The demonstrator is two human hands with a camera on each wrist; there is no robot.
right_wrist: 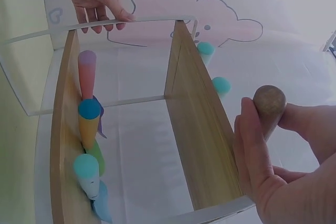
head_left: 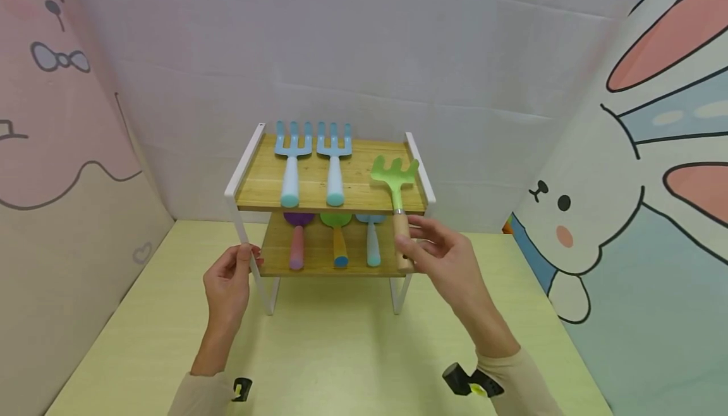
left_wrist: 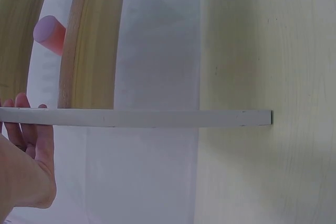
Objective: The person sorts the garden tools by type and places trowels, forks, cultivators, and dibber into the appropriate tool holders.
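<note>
My right hand [head_left: 440, 255] pinches the wooden handle of a green hand rake [head_left: 395, 176] between thumb and fingers. The rake's tines lie over the right end of the top board of a two-tier shelf [head_left: 311, 179], while its handle sticks out past the front edge. In the right wrist view, the rounded butt of the wooden handle [right_wrist: 269, 103] faces the camera. With thumb and fingers, my left hand [head_left: 227, 280] holds the shelf's white left front leg [left_wrist: 157, 118]. Two blue hand forks [head_left: 291, 179] lie on the top board, handles toward me.
The lower board [head_left: 273, 245] bears a pink-handled tool with a purple head [head_left: 297, 248], an orange-handled one with a green head [head_left: 339, 245] and a light blue one [head_left: 372, 242]. The shelf stands on a pale table [head_left: 330, 353], with cartoon-printed cloth walls [head_left: 569, 214] around.
</note>
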